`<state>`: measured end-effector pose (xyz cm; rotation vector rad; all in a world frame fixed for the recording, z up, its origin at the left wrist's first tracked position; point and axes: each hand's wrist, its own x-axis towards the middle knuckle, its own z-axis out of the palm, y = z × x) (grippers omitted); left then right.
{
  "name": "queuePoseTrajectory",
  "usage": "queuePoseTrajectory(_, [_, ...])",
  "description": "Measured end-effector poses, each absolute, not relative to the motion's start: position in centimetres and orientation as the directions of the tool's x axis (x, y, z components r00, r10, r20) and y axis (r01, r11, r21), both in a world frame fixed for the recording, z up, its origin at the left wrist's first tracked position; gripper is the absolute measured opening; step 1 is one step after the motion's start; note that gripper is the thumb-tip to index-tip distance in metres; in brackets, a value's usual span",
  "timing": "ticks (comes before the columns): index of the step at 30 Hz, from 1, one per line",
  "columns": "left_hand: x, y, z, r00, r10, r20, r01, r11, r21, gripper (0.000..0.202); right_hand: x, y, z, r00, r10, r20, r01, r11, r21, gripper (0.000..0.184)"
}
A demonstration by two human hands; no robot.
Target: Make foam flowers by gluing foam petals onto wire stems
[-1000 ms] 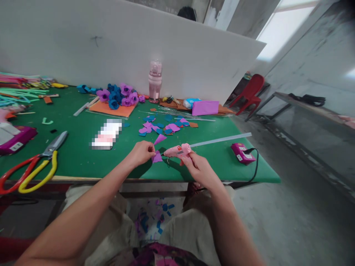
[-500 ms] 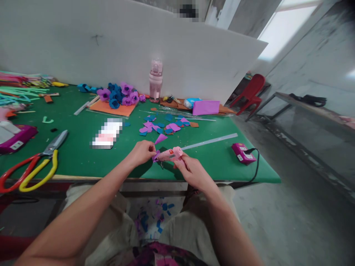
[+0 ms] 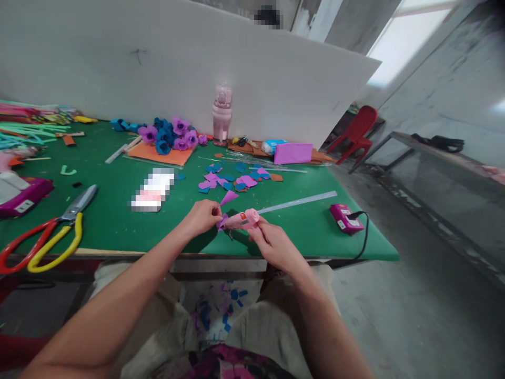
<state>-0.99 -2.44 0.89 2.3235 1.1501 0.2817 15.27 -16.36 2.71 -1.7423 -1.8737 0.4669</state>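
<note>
My right hand (image 3: pixel 272 239) is wrapped round the handle of a pink hot glue gun (image 3: pixel 239 220); a long clear glue stick (image 3: pixel 300 201) sticks out of its back end. The gun's nozzle points left and meets a small purple paper piece (image 3: pixel 222 222). My left hand (image 3: pixel 205 216) pinches that piece between thumb and fingers. Just beyond the left fingertips lies a purple paper triangle (image 3: pixel 229 198). Cut blue and purple paper pieces (image 3: pixel 246 182) are scattered farther back on the green table (image 3: pixel 130 231).
Large scissors (image 3: pixel 74 210) with red and yellow handles lie at left, near a phone (image 3: pixel 153 190). Blue and purple paper flowers (image 3: pixel 163 138) rest on orange sheets (image 3: pixel 158 156). A pink bottle (image 3: pixel 222 116) stands behind. At right sits a purple power socket (image 3: pixel 346 218) with a black cord.
Almost nothing differs. The glue stick's far end has dipped very slightly; both hands keep their place, with the gun's nozzle still at the purple paper piece.
</note>
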Motion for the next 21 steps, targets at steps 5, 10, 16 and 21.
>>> queuePoseTrajectory(5, [-0.97,-2.42,0.85,0.615,0.787,-0.046,0.678,-0.499,0.539,0.011,15.3,-16.32,2.52,0.0,0.99,0.144,0.81,0.085,-0.581,0.03])
queuePoseTrajectory(10, [-0.98,-2.38,0.78,0.613,0.789,-0.046,0.677,-0.494,0.546,0.01,15.22,-16.36,2.56,-0.012,0.99,0.142,0.794,0.096,-0.6,0.029])
queuePoseTrajectory(16, [-0.97,-2.39,0.73,0.618,0.785,-0.047,0.67,-0.494,0.553,0.01,15.61,-16.36,2.53,0.002,0.993,0.121,0.802,0.071,-0.593,0.03])
queuePoseTrajectory(21, [-1.0,-2.39,0.73,0.619,0.784,-0.041,0.664,-0.495,0.56,0.01,16.18,-16.44,2.3,0.01,0.992,0.122,0.804,0.065,-0.591,0.03])
